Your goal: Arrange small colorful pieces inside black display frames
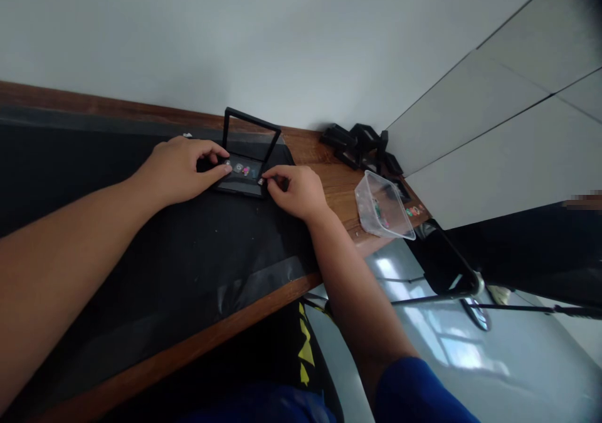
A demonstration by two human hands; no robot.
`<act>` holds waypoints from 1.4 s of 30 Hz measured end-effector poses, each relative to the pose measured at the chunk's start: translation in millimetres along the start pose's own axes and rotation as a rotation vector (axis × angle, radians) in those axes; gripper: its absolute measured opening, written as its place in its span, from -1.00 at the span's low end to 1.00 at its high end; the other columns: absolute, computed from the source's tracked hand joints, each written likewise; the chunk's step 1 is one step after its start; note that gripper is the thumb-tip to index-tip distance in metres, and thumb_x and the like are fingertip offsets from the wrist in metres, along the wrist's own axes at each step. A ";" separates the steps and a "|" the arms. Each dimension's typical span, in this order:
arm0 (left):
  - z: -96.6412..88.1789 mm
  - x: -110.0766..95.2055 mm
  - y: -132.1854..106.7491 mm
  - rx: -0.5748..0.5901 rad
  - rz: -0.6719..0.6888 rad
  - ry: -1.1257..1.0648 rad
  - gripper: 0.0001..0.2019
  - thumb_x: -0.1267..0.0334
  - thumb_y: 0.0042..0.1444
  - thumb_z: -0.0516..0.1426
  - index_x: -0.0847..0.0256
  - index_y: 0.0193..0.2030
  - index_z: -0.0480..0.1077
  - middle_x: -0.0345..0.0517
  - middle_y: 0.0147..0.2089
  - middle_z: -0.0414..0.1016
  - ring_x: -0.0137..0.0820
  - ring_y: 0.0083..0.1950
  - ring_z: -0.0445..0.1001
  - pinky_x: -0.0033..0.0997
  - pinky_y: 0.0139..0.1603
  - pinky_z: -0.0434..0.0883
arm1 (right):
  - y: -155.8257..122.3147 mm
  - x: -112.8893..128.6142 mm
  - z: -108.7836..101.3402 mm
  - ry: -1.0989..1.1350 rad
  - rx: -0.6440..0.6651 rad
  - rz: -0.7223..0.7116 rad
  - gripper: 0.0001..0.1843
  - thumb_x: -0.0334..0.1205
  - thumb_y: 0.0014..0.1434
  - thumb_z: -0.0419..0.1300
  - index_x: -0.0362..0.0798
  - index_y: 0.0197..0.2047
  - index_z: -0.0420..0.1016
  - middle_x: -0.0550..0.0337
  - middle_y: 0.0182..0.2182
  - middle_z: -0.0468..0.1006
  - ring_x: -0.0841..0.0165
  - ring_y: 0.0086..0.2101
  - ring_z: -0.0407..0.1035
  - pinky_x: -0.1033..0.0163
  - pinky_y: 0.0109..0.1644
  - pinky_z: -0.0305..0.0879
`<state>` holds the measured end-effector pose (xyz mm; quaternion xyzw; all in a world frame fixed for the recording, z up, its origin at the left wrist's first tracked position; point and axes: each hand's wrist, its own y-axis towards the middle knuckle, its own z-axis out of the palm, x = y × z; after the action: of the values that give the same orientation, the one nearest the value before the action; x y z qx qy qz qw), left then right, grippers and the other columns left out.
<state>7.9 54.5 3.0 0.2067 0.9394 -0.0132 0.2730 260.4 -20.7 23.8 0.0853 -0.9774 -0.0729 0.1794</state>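
A black hinged display frame (pixel 251 120) stands with its lid raised on the black mat. Several small trinkets rest on its clear lower panel, among them a pink charm (pixel 245 170). My left hand (pixel 181 169) is at the frame's left edge, with thumb and index finger closed around that edge near a small shiny piece. At the right edge is my right hand (pixel 297 191), thumb and index finger drawn together beside a tiny pale piece (pixel 261 182). Whether this piece lies between those fingertips is hard to make out.
A clear plastic tub (pixel 383 207) with small colourful items inside stands by the table's right edge. Behind it several black frames (pixel 360 141) are piled against the wall. Small round coloured pieces (pixel 414 211) lie beside the tub. A black chair (pixel 442 254) stands past the table's end.
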 end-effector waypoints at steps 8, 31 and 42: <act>-3.2 1.3 -1.6 0.020 0.022 -0.036 -0.46 -0.15 0.42 0.16 0.16 0.31 0.63 0.08 0.14 0.73 0.00 0.16 0.57 -0.05 0.20 0.42 | 5.4 -12.3 9.2 0.277 -0.015 0.031 -0.68 0.06 0.33 0.57 -0.02 -0.05 0.87 0.24 -0.41 0.68 0.39 -0.39 0.46 0.23 -0.26 0.22; -4.7 -0.2 -1.9 0.025 0.020 -0.039 -0.42 -0.17 0.40 0.16 0.17 0.32 0.64 0.11 0.14 0.73 0.06 0.20 0.56 0.02 0.24 0.42 | 8.2 -22.8 20.2 0.385 0.031 -0.127 -0.73 -0.19 0.51 0.36 -0.02 0.13 0.87 0.24 -0.38 0.64 0.40 -0.39 0.36 0.25 -0.23 0.23; 1.7 7.7 0.6 -0.019 0.037 -0.038 -0.46 -0.19 0.38 0.18 0.06 0.28 0.67 -0.03 0.11 0.75 0.04 0.19 0.61 -0.02 0.26 0.47 | 9.9 -24.2 21.1 0.434 0.075 -0.132 -0.67 -0.37 0.47 0.21 -0.01 -0.02 0.87 0.16 -0.26 0.77 0.37 -0.36 0.45 0.25 -0.21 0.30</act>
<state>3.1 57.8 -2.4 0.2210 0.9303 -0.0031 0.2929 273.7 -4.0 -2.2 0.1694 -0.9101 -0.0281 0.3771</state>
